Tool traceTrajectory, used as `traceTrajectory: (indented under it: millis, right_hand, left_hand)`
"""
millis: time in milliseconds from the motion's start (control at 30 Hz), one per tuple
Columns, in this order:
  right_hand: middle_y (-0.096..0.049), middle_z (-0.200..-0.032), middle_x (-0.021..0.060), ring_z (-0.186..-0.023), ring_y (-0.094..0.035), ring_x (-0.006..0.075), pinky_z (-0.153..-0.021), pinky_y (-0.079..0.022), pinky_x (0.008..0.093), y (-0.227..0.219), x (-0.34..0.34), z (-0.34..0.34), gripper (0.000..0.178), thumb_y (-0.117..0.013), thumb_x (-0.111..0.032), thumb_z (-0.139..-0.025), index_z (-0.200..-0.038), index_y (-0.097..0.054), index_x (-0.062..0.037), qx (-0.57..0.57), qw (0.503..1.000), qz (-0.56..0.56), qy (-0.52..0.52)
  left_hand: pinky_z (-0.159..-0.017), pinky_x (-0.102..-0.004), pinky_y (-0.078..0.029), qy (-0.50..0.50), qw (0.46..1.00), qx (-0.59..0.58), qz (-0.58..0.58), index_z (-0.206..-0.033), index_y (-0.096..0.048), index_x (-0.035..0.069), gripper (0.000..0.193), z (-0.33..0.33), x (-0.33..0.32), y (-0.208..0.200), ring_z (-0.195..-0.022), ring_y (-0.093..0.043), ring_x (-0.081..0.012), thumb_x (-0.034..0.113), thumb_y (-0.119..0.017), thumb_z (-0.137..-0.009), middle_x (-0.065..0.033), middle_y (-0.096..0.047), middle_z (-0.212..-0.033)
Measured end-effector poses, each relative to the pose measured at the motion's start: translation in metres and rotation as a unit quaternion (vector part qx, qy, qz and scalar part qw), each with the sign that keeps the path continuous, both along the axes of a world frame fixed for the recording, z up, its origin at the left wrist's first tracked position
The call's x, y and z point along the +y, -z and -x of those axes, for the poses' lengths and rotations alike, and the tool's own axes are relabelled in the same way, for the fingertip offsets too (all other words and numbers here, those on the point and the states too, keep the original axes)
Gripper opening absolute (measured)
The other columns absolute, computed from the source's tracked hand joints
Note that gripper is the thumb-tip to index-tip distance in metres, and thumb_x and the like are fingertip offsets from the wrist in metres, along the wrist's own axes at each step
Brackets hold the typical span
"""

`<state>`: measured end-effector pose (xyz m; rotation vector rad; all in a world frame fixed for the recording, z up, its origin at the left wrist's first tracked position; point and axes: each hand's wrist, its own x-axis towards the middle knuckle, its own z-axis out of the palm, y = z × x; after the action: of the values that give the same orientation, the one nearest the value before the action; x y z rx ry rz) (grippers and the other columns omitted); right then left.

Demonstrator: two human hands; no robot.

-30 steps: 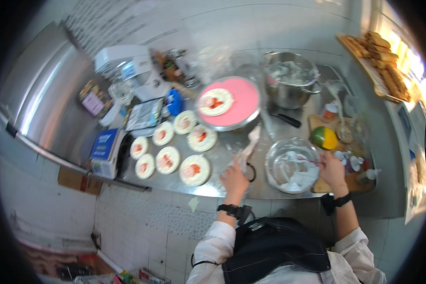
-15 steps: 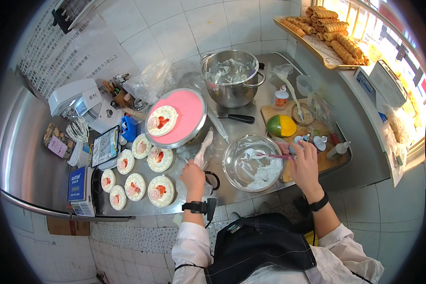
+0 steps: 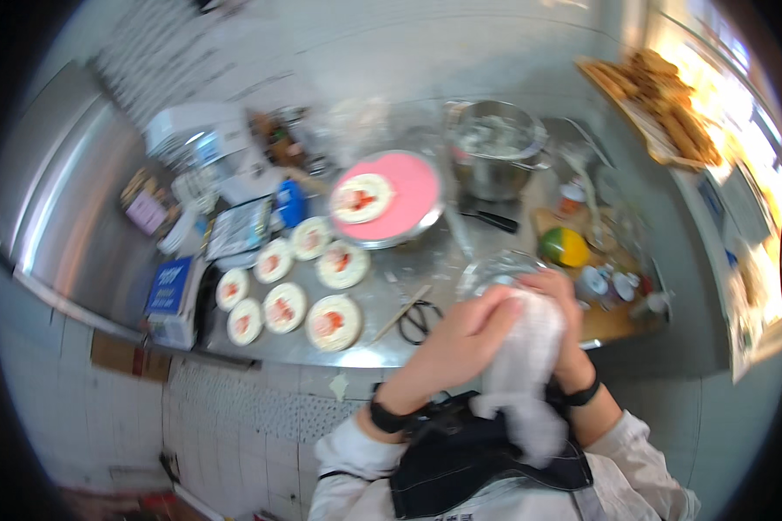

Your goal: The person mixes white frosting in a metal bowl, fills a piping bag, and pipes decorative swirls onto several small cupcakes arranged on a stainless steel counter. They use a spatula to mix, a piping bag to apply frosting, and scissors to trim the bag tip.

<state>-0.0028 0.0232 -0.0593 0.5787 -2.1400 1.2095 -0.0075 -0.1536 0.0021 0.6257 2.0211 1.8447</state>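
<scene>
White, blurred bundle between both hands

Left forearm: covered by a white sleeve, slanted from the lower edge toward 1 or 2 o'clock, 12 being straight away from the body.
Left wrist: circled by a dark band.
Left hand: held in front of the body, back turned up, fingers bent into a grip toward 2 o'clock.
Right forearm: aimed toward 11 o'clock, partly bared.
Right wrist: circled by another dark band.
Right hand: held at 2 to 3 o'clock of the left, just beside it, fingers curled toward 10 o'clock, palm hidden.
Fingertips: blurred; whether they are touched together cannot be told.
</scene>
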Motion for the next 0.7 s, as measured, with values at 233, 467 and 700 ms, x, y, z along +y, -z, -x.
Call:
traceTrajectory:
  millis: [233, 467, 700]
  right_hand:
    - [-0.057, -0.085, 0.0108, -0.08, -0.056, 0.0227, -0.08, -0.046, 0.0347, -0.033, 0.013, -0.012, 0.021, -0.059, -0.021, -0.082, -0.091, -0.053, -0.003, -0.078, 0.994, -0.033, -0.076]
    - [-0.057, -0.072, 0.0085, -0.072, -0.059, 0.0192, -0.091, -0.044, 0.0426, 0.015, 0.024, -0.02, 0.035, -0.036, -0.035, -0.101, -0.085, -0.045, -0.0046, -0.041, 0.988, 0.139, -0.057]
    - [-0.05, -0.064, 0.0072, -0.066, -0.056, 0.02, -0.087, -0.046, 0.0444, 0.078, 0.047, -0.018, 0.04, -0.035, -0.032, -0.101, -0.071, -0.043, -0.0063, -0.152, 0.975, 0.156, -0.042]
  left_hand:
    - [-0.097, -0.039, -0.036, -0.205, 0.861, 0.463, -0.048, -0.109, -0.051, -0.002, 0.03, -0.012, 0.042, -0.004, -0.084, -0.058, -0.0331, 0.007, -0.052, -0.081, -0.0187, -0.06, -0.09]
    - [-0.086, -0.0413, -0.039, -0.142, 0.877, 0.46, -0.007, -0.084, -0.044, 0.004, 0.015, -0.053, 0.129, 0.011, -0.068, -0.049, -0.0252, 0.008, -0.055, -0.073, -0.0065, -0.043, -0.068]
    - [-0.071, -0.0352, -0.038, -0.025, 0.911, 0.389, -0.137, -0.094, -0.045, 0.001, 0.027, -0.076, 0.139, 0.035, -0.071, -0.052, -0.025, 0.004, -0.056, -0.07, -0.0065, -0.05, -0.073]
